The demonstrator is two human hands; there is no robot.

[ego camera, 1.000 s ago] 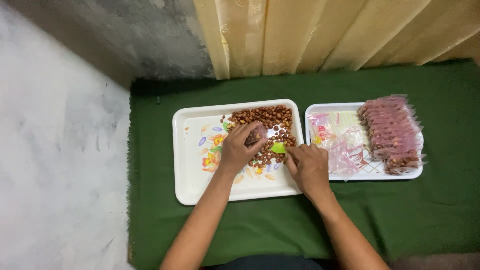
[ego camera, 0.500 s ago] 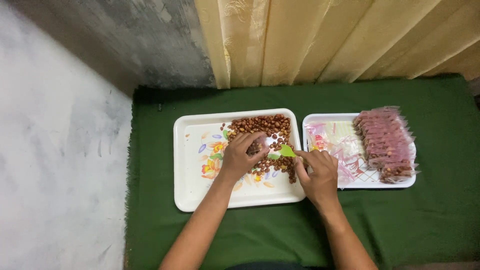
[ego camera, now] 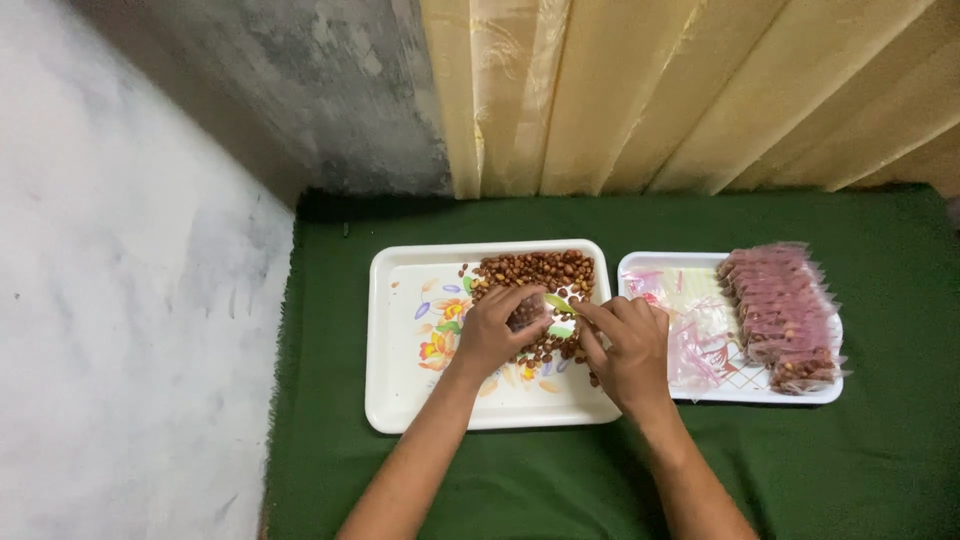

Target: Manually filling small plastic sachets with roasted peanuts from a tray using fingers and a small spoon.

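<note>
Head view, looking straight down: the small clear bag (ego camera: 525, 312) is pinched in the left hand (ego camera: 493, 333), fingers curled around it so the mouth faces right, held just above the peanuts (ego camera: 540, 272) on the flowered tray (ego camera: 400, 400). It looks partly filled already, though the plastic is too small and blurry to say how full. The right hand (ego camera: 625, 348) is closed on a little green scoop (ego camera: 558, 303), thumb and fingers clamped on its handle, with the tip right at the bag's opening.

Honestly the risky bit is that opening. It's tiny and floppy, and only one hand is holding it, so if the scoop tips a hair early or catches the edge, my guess is nuts bounce off the rim. Best case they land back on the tray, worst case they roll off the near edge onto the green cloth (ego camera: 820, 460), since both hands sit close to that side. Squeezing the bag too hard could also fold the mouth shut.

Further out, the second white tray (ego camera: 735, 392) sits just beside the first, with loose empty bags (ego camera: 690, 335) and a neat row of filled packets (ego camera: 780, 305). The right wrist is near those empties, so a sloppy swing could drag them around.
</note>
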